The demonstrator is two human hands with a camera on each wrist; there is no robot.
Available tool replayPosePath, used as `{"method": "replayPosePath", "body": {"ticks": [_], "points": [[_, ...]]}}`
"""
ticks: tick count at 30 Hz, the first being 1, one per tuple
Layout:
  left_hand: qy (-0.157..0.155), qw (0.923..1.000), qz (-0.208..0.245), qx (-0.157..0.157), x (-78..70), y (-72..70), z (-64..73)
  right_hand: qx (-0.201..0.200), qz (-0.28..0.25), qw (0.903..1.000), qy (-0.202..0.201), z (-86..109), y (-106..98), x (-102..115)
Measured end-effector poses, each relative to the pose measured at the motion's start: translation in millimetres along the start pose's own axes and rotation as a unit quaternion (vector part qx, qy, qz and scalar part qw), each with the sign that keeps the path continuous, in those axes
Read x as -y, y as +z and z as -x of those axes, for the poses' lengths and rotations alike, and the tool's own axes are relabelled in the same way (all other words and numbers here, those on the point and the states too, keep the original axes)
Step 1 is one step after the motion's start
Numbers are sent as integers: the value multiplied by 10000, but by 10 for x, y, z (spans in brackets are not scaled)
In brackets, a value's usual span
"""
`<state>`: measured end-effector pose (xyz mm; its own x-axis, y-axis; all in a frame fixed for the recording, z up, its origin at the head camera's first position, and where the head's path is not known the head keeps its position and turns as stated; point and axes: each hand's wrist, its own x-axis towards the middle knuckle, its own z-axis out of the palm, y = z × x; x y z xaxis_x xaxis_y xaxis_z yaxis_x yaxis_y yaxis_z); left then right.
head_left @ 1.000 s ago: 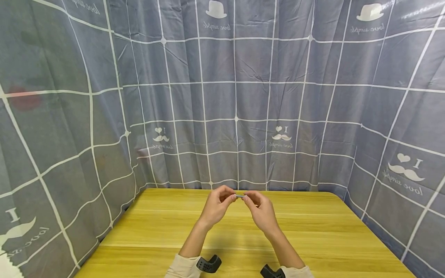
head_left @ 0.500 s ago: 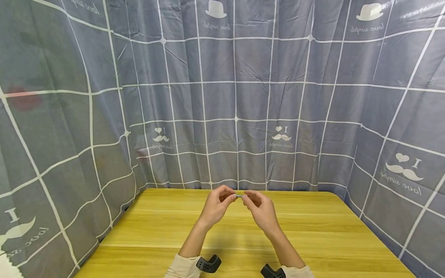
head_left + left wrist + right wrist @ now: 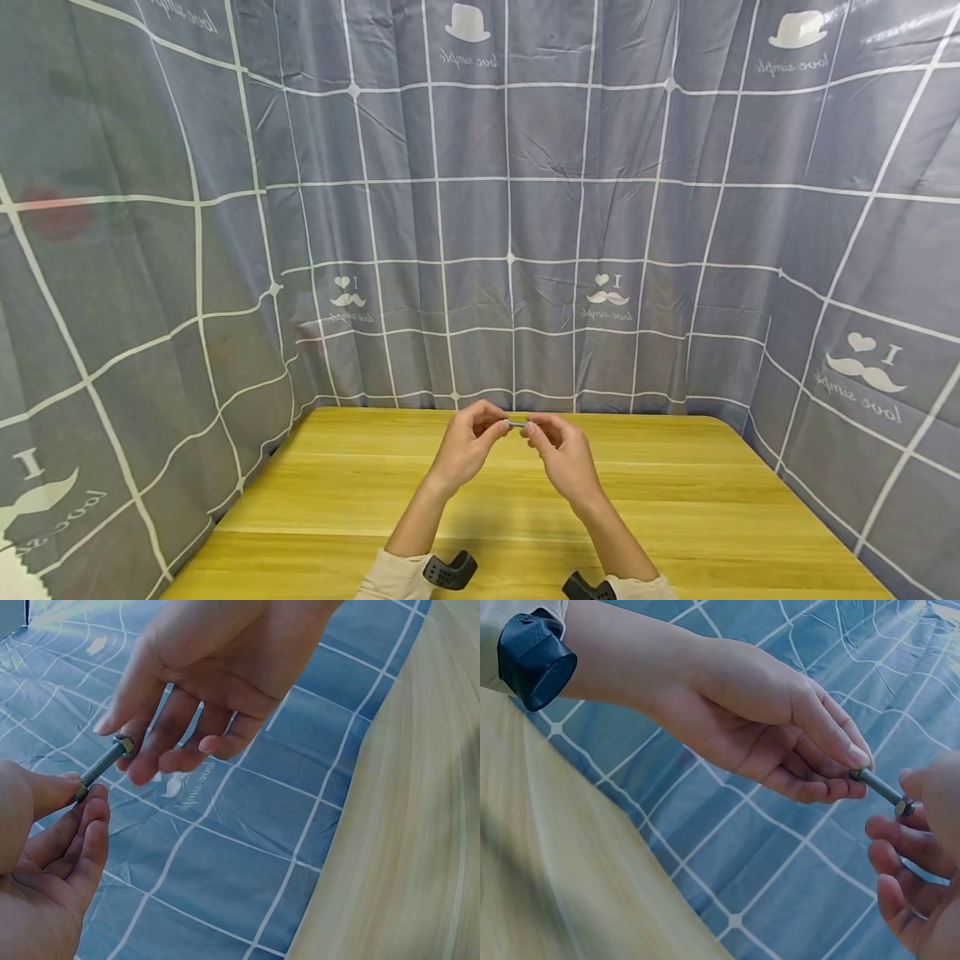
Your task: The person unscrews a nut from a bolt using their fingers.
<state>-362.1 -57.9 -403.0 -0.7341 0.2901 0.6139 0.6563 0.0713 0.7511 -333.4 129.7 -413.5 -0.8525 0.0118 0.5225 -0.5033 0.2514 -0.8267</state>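
A metal bolt (image 3: 101, 765) with a threaded shank is held up between both hands above the table. My left hand (image 3: 461, 450) pinches one end between thumb and forefinger, as the right wrist view shows, where the bolt (image 3: 881, 788) slants toward my right hand (image 3: 937, 862). At that far end sits a hexagonal piece (image 3: 905, 806); whether it is a nut or the bolt's head I cannot tell. The forefinger of my right hand (image 3: 567, 462) lies against this piece. Its thumb stands slightly apart, and the other fingers are loosely bent.
Under the hands spreads a yellow wood-grain table (image 3: 337, 500). Grey-blue curtains (image 3: 480, 217) with a white grid hang behind it and on both sides. Each forearm wears a black wrist device (image 3: 452, 572) at the cuff of a beige sleeve (image 3: 393, 577).
The right thumb has shifted slightly to the right, off the bolt's end. The left hand and the bolt keep their place.
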Motion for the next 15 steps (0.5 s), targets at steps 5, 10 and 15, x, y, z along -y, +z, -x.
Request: {"method": "replayPosePath", "body": {"ticks": [5,10,15], "points": [[-2,10000,-48,38,-11,-9,4,-96,95,9997,-194,-2,-5,5],[-32,10000,-10,36,-11,-9,2,-130,78,9996,-233,-3,-8,14],[-90,9999,-45,-51,-13,6,-4,-193,140,9996,-141,0,-13,10]]}}
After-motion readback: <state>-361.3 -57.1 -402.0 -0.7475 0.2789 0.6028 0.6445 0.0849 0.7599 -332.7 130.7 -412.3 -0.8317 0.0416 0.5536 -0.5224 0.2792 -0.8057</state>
